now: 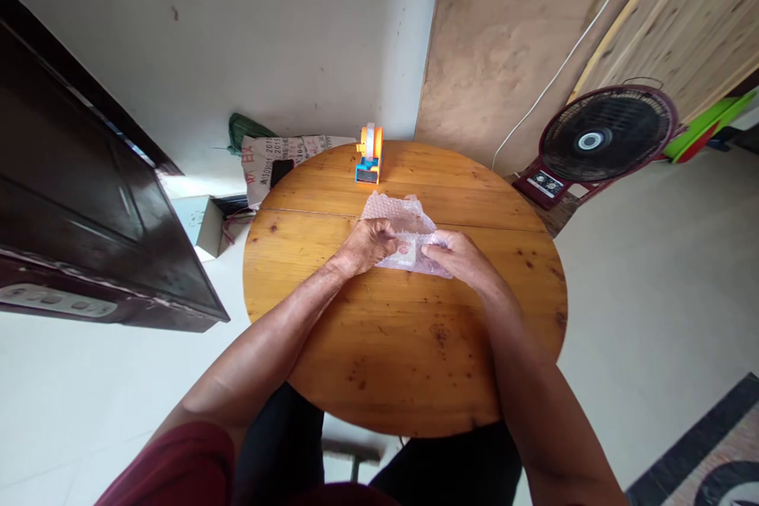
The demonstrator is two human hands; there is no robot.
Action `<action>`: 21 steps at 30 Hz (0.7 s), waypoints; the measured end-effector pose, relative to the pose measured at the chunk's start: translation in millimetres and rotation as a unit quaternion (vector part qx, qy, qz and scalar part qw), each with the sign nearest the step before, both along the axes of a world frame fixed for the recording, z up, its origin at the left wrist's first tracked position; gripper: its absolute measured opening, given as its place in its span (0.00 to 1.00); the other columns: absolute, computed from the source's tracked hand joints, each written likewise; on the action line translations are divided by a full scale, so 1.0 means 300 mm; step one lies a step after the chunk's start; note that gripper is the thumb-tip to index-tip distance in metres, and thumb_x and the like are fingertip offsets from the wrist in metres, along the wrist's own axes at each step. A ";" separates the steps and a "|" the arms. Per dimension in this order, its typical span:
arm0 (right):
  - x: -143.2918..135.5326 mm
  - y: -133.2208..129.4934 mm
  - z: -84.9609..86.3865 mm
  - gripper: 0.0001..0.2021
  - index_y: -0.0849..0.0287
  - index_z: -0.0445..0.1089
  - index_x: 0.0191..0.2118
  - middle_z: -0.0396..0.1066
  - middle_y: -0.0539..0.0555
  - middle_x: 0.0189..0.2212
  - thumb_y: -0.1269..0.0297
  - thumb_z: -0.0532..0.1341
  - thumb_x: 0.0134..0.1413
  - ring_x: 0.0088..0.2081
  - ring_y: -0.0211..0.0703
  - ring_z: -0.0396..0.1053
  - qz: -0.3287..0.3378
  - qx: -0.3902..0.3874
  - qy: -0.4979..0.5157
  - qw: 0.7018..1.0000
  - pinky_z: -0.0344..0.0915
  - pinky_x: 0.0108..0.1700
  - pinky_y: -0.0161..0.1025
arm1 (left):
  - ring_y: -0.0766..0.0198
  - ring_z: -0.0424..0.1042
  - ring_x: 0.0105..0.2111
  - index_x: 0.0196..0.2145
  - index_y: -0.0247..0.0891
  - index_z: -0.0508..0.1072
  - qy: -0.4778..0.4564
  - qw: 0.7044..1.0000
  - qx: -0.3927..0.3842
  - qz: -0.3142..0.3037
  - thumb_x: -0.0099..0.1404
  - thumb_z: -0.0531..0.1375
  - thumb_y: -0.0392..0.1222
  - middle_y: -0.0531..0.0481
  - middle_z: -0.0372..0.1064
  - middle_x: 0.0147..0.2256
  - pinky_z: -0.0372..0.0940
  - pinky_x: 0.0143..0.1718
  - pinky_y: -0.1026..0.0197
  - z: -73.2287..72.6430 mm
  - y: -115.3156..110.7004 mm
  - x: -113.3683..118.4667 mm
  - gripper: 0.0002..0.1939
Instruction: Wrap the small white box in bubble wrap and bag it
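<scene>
A sheet of clear bubble wrap (398, 209) lies on the round wooden table (391, 348), partly folded over. Under its near layer shows a small pale item (406, 253) whose kind I cannot make out. My left hand (368, 243) pinches the wrap's folded edge from the left, fingers closed. On the right side, my right hand (459, 254) grips the same edge between thumb and fingers. Beyond the wrap, an orange and blue tape dispenser (369, 154) with a roll of tape stands near the table's far edge.
Right of the table stands a dark fan (605, 134) by a plywood wall panel. Behind the table's far left edge are a printed sack (285, 154) and a green bag (246, 130). A pale box (202, 223) sits on the floor near a dark door (88, 198).
</scene>
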State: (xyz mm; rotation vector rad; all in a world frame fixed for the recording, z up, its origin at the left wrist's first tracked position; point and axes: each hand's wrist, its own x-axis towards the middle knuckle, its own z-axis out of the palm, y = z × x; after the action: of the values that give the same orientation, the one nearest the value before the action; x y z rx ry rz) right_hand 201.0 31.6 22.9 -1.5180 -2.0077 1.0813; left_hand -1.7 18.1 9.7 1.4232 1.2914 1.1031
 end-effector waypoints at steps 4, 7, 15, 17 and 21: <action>-0.002 -0.002 0.011 0.07 0.57 0.66 0.26 0.69 0.48 0.21 0.60 0.58 0.50 0.24 0.39 0.66 -0.005 0.005 -0.018 1.000 0.56 0.25 0.34 | 0.74 0.55 0.22 0.19 0.34 0.66 -0.008 1.000 -0.015 0.004 0.42 0.72 0.44 0.57 0.60 0.20 0.53 0.23 0.67 0.002 0.001 -0.002 0.19; -0.008 -0.009 0.029 0.08 0.57 0.67 0.27 0.70 0.49 0.22 0.60 0.57 0.51 0.25 0.40 0.67 -0.002 0.037 -0.061 0.997 0.57 0.26 0.34 | 0.73 0.55 0.21 0.20 0.34 0.67 -0.001 1.000 -0.021 -0.004 0.41 0.72 0.47 0.57 0.61 0.20 0.52 0.23 0.67 -0.007 0.005 -0.007 0.20; -0.025 -0.023 0.015 0.16 0.56 0.67 0.49 0.75 0.56 0.44 0.64 0.59 0.53 0.41 0.48 0.72 0.003 0.169 -0.082 0.982 0.66 0.42 0.42 | 0.73 0.54 0.21 0.21 0.35 0.66 0.044 0.999 -0.021 -0.012 0.44 0.71 0.49 0.58 0.59 0.20 0.50 0.22 0.68 0.001 0.004 -0.013 0.19; -0.032 -0.027 0.000 0.18 0.55 0.65 0.52 0.72 0.57 0.49 0.65 0.58 0.55 0.46 0.49 0.71 0.025 0.208 -0.060 0.976 0.66 0.47 0.44 | 0.73 0.55 0.22 0.21 0.34 0.67 0.053 0.998 -0.017 -0.018 0.45 0.69 0.48 0.57 0.59 0.20 0.51 0.23 0.67 0.010 0.000 -0.015 0.17; -0.054 -0.033 -0.012 0.15 0.54 0.67 0.48 0.70 0.56 0.47 0.70 0.56 0.54 0.49 0.49 0.68 0.074 0.284 -0.026 0.955 0.65 0.51 0.46 | 0.72 0.57 0.23 0.22 0.34 0.68 0.058 0.998 0.003 -0.036 0.49 0.66 0.44 0.56 0.62 0.21 0.53 0.24 0.67 0.023 -0.003 -0.020 0.12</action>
State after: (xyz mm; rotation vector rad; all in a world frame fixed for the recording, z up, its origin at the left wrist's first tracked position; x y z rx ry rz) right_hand 184.7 21.6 19.3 -1.1123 -2.2364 0.4416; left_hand -7.7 17.1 16.8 1.5451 1.3080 0.9893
